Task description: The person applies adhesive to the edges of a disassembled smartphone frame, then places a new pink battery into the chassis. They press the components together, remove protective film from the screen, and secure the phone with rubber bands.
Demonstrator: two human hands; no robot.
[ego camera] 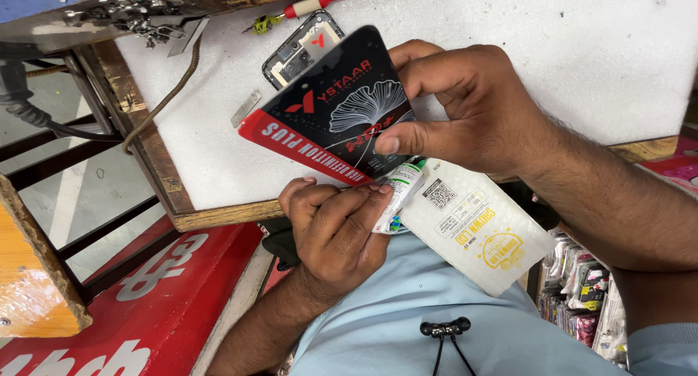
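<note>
My right hand (pixel 472 111) grips a flat black and red box (pixel 331 107) with a white leaf drawing, thumb on its lower edge and fingers behind it. My left hand (pixel 334 227) sits just below, fingers curled around a small white tube with a green cap (pixel 398 194). A white padded pouch with a yellow print (pixel 476 231) lies under both hands, resting on my light blue shirt. An opened phone body (pixel 294 53) lies on the white foam mat (pixel 582 56) behind the box, partly hidden by it.
The mat covers a wooden bench with its edge (pixel 218 216) near my left hand. A red-handled screwdriver (pixel 320 0) and a metal strip (pixel 246 108) lie on the mat. A black cable (pixel 29 114) hangs left. Packaged goods (pixel 582 289) are stacked at the lower right.
</note>
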